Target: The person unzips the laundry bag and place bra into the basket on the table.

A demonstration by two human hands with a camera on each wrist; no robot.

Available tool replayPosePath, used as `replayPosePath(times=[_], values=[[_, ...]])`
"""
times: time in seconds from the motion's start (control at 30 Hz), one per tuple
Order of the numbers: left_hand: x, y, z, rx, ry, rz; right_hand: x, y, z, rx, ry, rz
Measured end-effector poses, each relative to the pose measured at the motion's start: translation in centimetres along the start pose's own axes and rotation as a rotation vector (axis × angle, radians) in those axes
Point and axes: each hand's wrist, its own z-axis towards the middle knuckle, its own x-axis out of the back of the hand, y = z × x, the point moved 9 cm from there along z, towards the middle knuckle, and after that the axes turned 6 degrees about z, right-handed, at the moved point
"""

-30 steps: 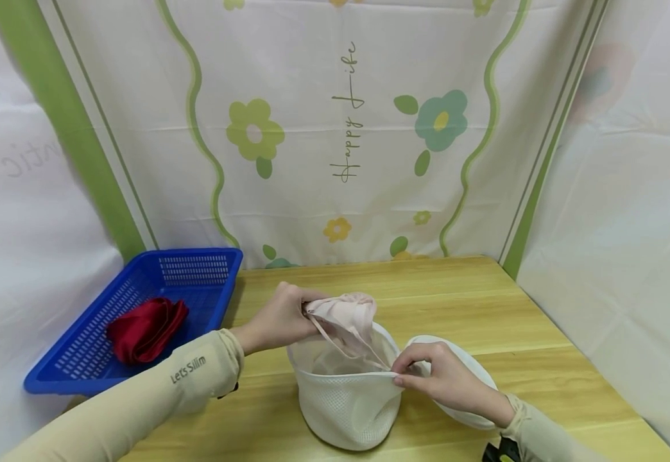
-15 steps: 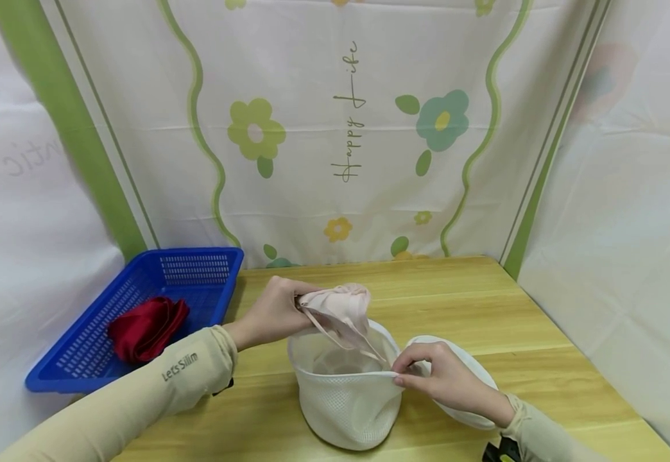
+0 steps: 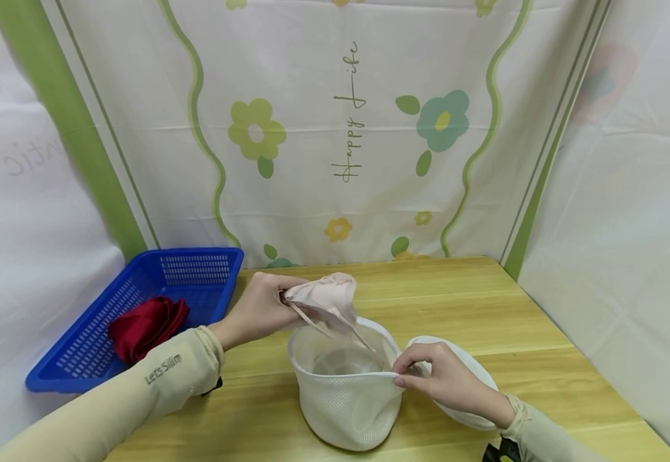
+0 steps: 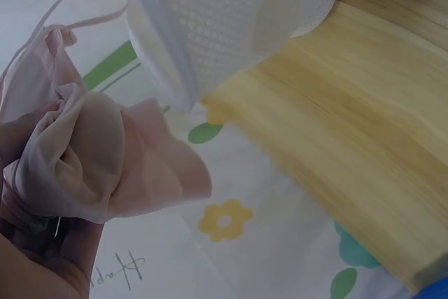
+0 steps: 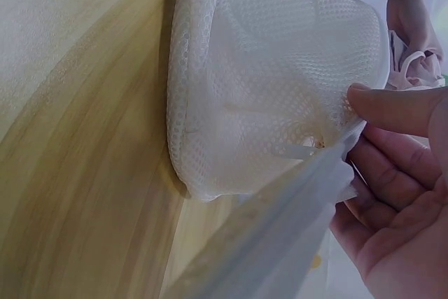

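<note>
My left hand grips a pale pink bra, bunched up, above the left side of a white mesh laundry bag. One thin strap dangles over the bag's opening. Soft folded fabric and a looped strap of the bra show in the left wrist view. The bag stands upright on the table, its round mouth uncovered. With thumb and fingers, my right hand pinches the bag's rim at the right; the right wrist view shows the thumb over that edge of the mesh bag. The bag's white lid lies folded back behind this hand.
A blue plastic basket sits at the left, with a crumpled red satin cloth inside. The wooden table ends at a printed curtain behind, and white sheets hang on both sides.
My left hand has moved left and slightly up with the bra, drawing its strap away from the bag's right rim. My right hand stays at the rim.
</note>
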Motion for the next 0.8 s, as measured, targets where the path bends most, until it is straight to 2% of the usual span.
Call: replayPosePath(times=[0.17,0.37,0.8], values=[[0.9,-0.3,-0.1,0.020,0.049,-0.013,0.1,-0.1,0.0,0.009,0.002,0.002],[2.1,-0.8,-0.2,0.054,0.097,0.035,0.1,-0.2,-0.1,0.012,0.002,0.012],[4.3,-2.7,-1.3,0.169,0.108,0.085,0.1,-0.1,-0.1,0.002,0.006,0.001]])
